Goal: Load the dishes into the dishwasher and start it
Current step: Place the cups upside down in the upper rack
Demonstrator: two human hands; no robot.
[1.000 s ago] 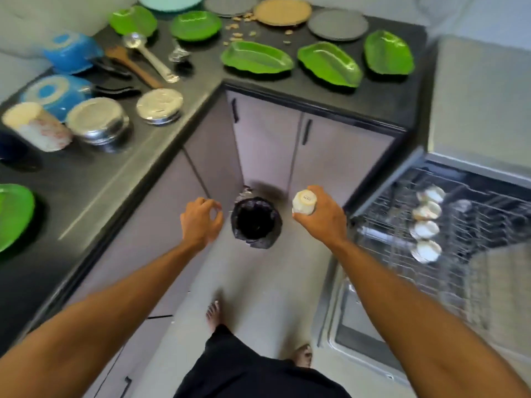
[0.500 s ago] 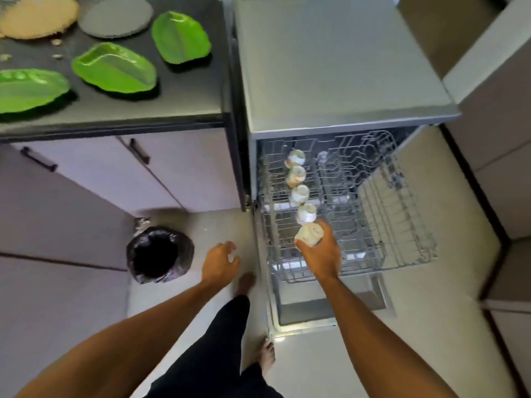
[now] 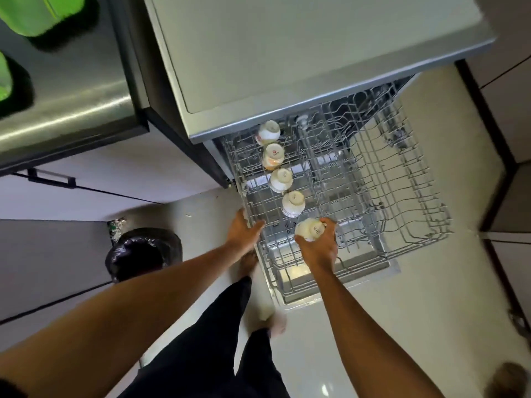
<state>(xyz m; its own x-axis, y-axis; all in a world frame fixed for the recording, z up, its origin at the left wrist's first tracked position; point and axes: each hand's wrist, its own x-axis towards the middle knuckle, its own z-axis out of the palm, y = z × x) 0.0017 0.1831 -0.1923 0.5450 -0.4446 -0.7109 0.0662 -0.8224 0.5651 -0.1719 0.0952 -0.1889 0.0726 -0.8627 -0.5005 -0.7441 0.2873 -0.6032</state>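
White cup (image 3: 309, 229): my right hand (image 3: 319, 248) wraps it, over the rack (image 3: 402, 196).
Left hand (image 3: 244, 232): fingers curled on the rack's edge.

The right hand (image 3: 317, 248) holds a cup (image 3: 309, 229) over the near end of the pulled-out rack (image 3: 402, 196); four cups (image 3: 293, 204) sit in a row in the rack beyond it; the left hand (image 3: 244, 232) rests on the rack's left edge; a bin (image 3: 143, 254) stands on the floor left of that hand; the counter (image 3: 71, 96) lies farther left and beyond.
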